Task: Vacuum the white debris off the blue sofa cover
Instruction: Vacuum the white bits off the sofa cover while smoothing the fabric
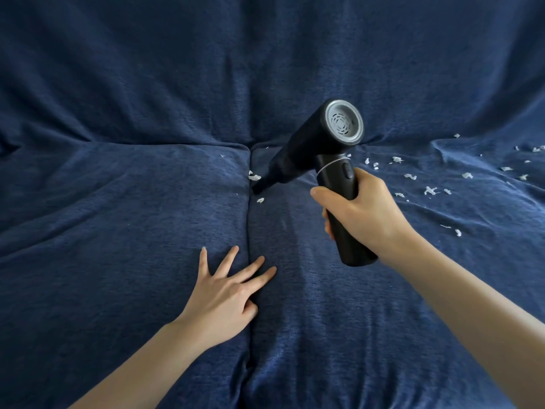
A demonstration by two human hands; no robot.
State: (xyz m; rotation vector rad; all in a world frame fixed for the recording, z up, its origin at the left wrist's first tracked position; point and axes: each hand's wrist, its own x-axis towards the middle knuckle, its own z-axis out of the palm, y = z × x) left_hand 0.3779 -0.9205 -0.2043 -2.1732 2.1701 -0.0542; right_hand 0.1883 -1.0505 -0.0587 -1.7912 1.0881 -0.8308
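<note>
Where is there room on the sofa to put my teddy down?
Left cushion, left of the seam, is nearly bare. Scraps crowd the right cushion; only its near part, below the right hand, is free.

Open sofa cover point(118, 202) left and lower frame; my left hand point(227, 293) straddles the centre seam. White debris point(430, 190) litters the right; vacuum point(318, 160) occupies centre.
</note>
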